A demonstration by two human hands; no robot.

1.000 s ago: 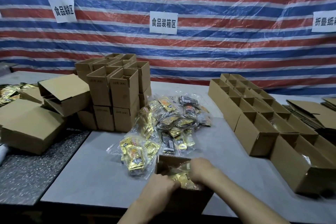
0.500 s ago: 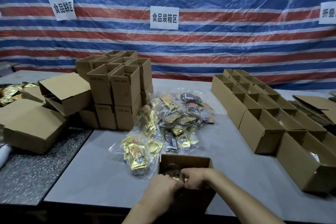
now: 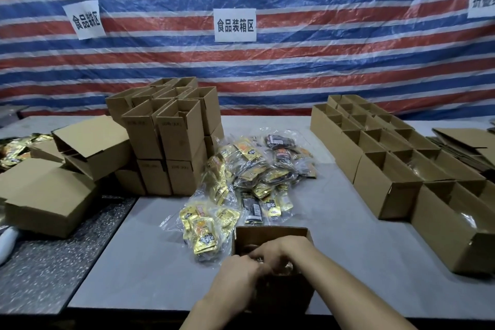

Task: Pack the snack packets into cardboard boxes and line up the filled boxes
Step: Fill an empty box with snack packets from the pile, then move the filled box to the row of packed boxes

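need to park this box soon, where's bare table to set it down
Bare table lies between the snack pile and the right box rows, and left of the open box, before the box stack. Far left and far right are crowded.

Centre paper sign [image 3: 235, 24] on striped tarp [image 3: 321, 61]: "食品装箱区". Upper-left paper sign [image 3: 85, 19]: "食品…区", middle creased. Right-edge paper sign [image 3: 482, 1], cropped: "折叠". Print on stacked cardboard boxes [image 3: 171, 131] illegible.

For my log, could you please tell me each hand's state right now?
Left hand: curled in the box, grip cannot be told.
Right hand: likewise curled, cannot be told.
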